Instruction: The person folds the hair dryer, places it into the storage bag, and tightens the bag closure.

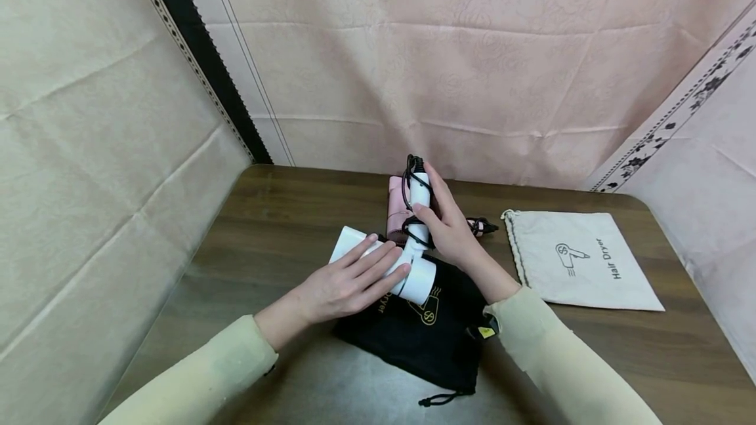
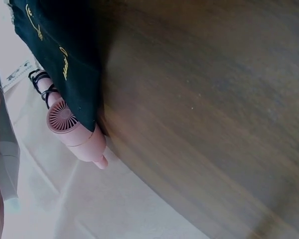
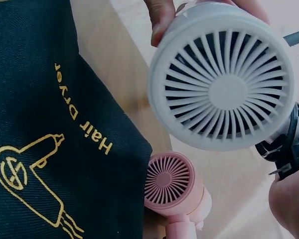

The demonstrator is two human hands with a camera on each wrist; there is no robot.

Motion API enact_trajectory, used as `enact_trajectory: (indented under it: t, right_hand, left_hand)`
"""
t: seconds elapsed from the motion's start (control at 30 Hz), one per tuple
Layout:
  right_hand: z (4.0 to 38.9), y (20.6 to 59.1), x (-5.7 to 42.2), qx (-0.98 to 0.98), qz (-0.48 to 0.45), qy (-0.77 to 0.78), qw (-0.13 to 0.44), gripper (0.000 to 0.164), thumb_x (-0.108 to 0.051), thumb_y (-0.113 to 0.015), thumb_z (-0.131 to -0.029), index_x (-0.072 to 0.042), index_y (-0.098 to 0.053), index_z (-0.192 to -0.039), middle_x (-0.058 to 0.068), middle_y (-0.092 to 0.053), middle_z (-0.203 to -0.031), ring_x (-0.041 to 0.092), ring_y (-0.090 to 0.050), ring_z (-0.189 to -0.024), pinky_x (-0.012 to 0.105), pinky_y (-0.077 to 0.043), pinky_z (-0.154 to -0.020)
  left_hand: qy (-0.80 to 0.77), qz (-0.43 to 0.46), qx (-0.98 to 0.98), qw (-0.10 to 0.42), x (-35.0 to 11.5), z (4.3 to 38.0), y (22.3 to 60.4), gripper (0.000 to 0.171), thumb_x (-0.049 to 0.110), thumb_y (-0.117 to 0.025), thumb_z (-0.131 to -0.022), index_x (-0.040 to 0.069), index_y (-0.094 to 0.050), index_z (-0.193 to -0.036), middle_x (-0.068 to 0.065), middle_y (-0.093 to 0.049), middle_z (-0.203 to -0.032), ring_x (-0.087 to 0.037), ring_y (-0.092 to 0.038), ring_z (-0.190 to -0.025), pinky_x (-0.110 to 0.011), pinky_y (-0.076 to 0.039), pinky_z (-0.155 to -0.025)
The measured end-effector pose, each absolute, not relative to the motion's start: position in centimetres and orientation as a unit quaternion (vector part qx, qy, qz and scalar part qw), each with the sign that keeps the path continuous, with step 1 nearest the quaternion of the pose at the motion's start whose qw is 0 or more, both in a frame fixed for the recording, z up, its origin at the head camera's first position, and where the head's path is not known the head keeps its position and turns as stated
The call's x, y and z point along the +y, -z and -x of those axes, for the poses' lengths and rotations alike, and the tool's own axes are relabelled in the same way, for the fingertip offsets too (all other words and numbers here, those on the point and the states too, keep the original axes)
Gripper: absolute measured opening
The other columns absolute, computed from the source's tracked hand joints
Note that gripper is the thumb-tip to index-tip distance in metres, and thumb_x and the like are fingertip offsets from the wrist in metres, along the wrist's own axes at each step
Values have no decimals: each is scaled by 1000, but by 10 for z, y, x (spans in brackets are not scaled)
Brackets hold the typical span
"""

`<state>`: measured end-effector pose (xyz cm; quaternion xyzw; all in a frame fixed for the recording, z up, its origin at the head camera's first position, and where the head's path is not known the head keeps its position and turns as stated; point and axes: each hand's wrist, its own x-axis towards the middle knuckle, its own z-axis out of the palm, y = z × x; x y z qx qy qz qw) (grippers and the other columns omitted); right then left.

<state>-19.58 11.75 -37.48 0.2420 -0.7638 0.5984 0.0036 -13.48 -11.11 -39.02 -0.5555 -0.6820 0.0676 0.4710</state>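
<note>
A white hair dryer (image 1: 420, 279) is held in the air over the black drawstring bag (image 1: 407, 340), its slatted rear grille (image 3: 228, 92) facing the right wrist camera. My left hand (image 1: 352, 284) holds the barrel, fingers across its top in the head view, with thumb and fingers on either side in the right wrist view. My right hand (image 1: 451, 228) grips the handle (image 1: 419, 192), which has a black cord (image 1: 418, 166) wound around it. Behind it lies a pink hair dryer (image 1: 397, 208), partly hidden in the head view; its grille (image 3: 164, 181) shows in the right wrist view.
To the right a white drawstring bag (image 1: 581, 261) printed "Hair Dryer" lies flat on the wooden table (image 1: 272, 248). A black plug (image 1: 485, 225) sits just right of my right hand. Pale cloth (image 1: 472, 71) hangs behind the table's back edge and along both sides.
</note>
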Motion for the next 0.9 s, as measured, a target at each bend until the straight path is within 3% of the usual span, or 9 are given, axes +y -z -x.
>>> enact_trajectory:
  t: [0.2,0.5,0.73,0.9]
  right_hand:
    - [204,391,125,-818,-298,-492,26,61,-20,-47,-101,-30,-19,-154,-8,-19,-160,12,-20,-145,48,-24,-115]
    - [201,391,129,-839,-316,-443,-2,61,-31,-42,-103,-28,-11,-156,-17,-8,-160,11,-10,-147,47,-18,-117]
    - [201,390,129,-846,-334,-415,6,64,-33,-41,-103,-33,-4,-154,-14,-4,-161,10,-8,-147,44,-18,-118]
    - [199,391,128,-844,-346,-410,13,64,-31,-41,-103,-27,-4,-155,-12,-3,-161,11,-7,-148,43,-17,-118]
  left_hand:
    - [-69,582,-681,440,-114,143,408,38,5,-39,-99,4,-53,-134,-21,-57,-132,-30,-57,-121,-48,-45,-101]
    - [-76,590,-704,390,-117,144,417,46,17,-46,-98,5,-45,-142,-21,-48,-142,-32,-48,-131,-48,-38,-108]
    - [-82,591,-705,383,-116,143,414,44,10,-41,-99,7,-44,-143,-20,-47,-143,-31,-47,-132,-48,-37,-109]
    - [-77,594,-697,394,-115,142,410,40,14,-33,-103,9,-49,-139,-18,-53,-138,-29,-52,-127,-46,-41,-105]
